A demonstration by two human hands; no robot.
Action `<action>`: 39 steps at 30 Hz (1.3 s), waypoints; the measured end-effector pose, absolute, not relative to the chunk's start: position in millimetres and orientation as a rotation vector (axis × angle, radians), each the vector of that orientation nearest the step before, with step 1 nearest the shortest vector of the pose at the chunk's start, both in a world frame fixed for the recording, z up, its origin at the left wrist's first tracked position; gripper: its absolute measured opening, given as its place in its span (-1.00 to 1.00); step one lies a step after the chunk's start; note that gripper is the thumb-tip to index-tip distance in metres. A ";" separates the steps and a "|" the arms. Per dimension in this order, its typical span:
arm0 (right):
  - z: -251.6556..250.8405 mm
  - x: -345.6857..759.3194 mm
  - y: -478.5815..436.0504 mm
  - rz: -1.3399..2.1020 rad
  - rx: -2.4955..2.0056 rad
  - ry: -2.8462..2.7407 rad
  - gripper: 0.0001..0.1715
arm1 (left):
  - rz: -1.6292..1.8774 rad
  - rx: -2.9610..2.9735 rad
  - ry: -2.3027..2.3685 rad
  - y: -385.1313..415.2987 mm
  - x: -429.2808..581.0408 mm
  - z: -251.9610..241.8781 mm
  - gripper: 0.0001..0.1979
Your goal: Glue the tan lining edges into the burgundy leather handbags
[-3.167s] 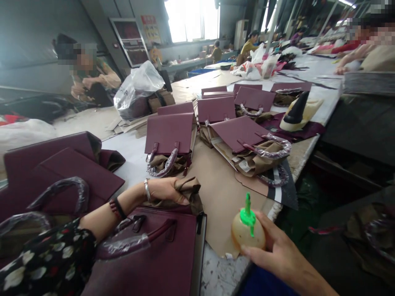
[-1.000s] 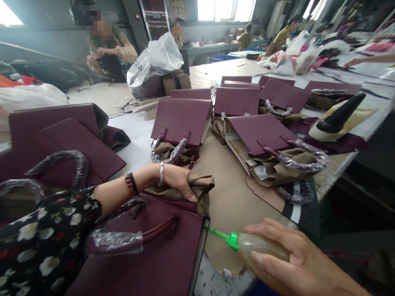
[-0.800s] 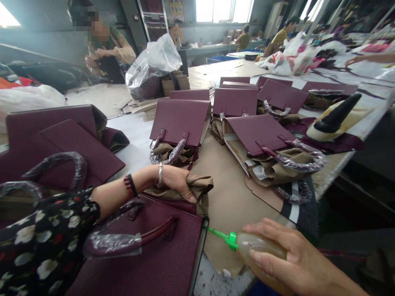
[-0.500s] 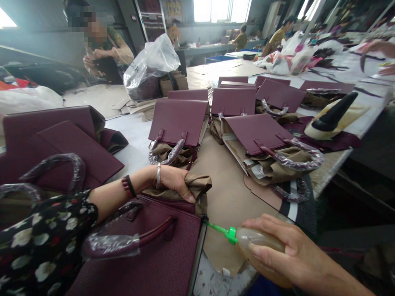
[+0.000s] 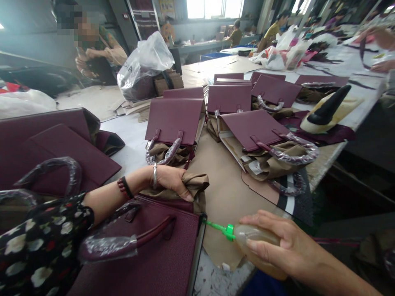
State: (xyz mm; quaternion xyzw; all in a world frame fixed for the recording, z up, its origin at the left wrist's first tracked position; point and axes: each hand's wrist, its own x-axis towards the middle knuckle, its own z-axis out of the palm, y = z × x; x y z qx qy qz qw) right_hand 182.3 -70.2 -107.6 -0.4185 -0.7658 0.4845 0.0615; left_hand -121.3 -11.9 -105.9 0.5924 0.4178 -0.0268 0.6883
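Observation:
A maroon bag [image 5: 154, 250] lies at the lower left, its looped handle [image 5: 108, 246] partly wrapped in clear plastic. My left hand [image 5: 173, 181] is closed on the bag's brown lining [image 5: 197, 185], along its upper edge. In my right hand [image 5: 277, 242] is a squeeze bottle [image 5: 256, 242] of amber liquid with a green nozzle [image 5: 229, 232]. The nozzle's thin tip meets the bag's corner, beside the lining. What my left fingers press under the folds is hidden.
More maroon bags [image 5: 174, 119] stand across the table ahead and at the left. A pale container with a black nozzle [image 5: 330, 107] lies at the right, a plastic bag [image 5: 145, 65] farther back. Other people work beyond; a person's hands [image 5: 379, 41] show at the far right.
The view has shifted slightly, so most things sit a little farther left. Both hands keep their holds, and the nozzle tip remains at the bag's corner.

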 end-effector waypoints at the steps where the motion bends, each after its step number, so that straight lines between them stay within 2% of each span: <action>1: -108.2 182.9 -71.2 1.500 -1.258 -2.318 -0.60 | -0.065 1.321 0.933 -12.0 -120.5 -105.2 -0.62; 4: -108.5 183.5 -72.9 1.583 -1.226 -2.314 -0.60 | -0.082 1.293 0.955 -12.6 -119.8 -104.0 -0.60; 10: -107.7 181.5 -67.9 1.538 -1.229 -2.280 -0.61 | -0.094 1.303 0.962 -12.4 -119.9 -102.1 -0.66; 18: -109.7 182.1 -81.1 1.712 -1.270 -2.305 -0.56 | -0.103 1.344 0.958 -12.2 -119.2 -100.8 -0.67; 24: -109.7 182.4 -67.4 1.624 -1.216 -2.273 -0.58 | -0.131 1.355 0.993 -11.8 -119.6 -100.5 -0.66; 31: -109.6 178.5 -83.8 1.818 -1.205 -2.324 -0.56 | -0.133 1.363 0.977 -12.3 -121.0 -100.7 -0.67; 39: -111.0 181.7 -74.3 1.659 -1.228 -2.281 -0.57 | -0.128 1.405 0.972 -10.7 -123.3 -103.7 -0.66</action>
